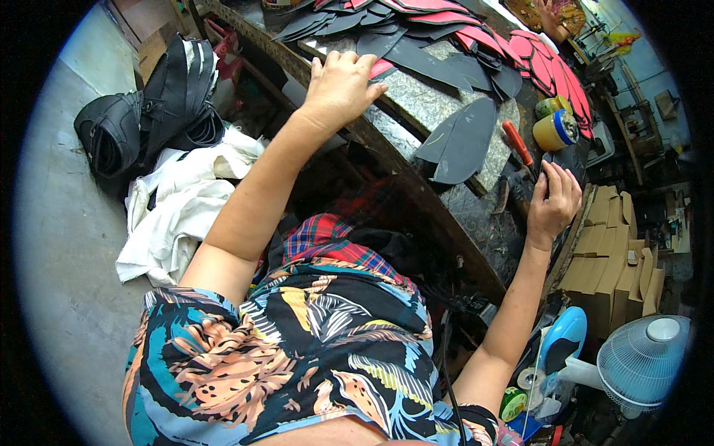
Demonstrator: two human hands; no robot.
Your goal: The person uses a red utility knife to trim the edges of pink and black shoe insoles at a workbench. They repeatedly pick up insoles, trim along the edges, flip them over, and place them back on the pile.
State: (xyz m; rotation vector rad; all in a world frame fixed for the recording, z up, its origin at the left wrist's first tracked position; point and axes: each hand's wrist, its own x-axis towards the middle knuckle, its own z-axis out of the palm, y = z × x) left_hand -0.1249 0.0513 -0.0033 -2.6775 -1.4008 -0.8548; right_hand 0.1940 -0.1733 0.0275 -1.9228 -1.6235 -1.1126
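Observation:
My left hand (342, 85) is at the worktable's near edge, fingers bent over the pile and thumb apart. Beside its thumb lies a small pink-faced piece (381, 69), and I see nothing gripped in this hand. Farther right, a dark grey sole-shaped sheet (462, 141) with pale marks lies on the stone slab (416, 100). My right hand (554, 195) is at the table's right side, its fingers curled in. A dark bit shows at its fingertips, too small to name. Just beyond it lies a red-handled tool (517, 143).
Stacks of black cut pieces (416, 63) and pink ones (547, 70) cover the far table. A yellow jar with a blue rim (555, 130) stands right. Black shoe uppers (175, 104) and white cloth (186, 197) sit left. Cardboard boxes (606, 253) and a fan (643, 360) stand right.

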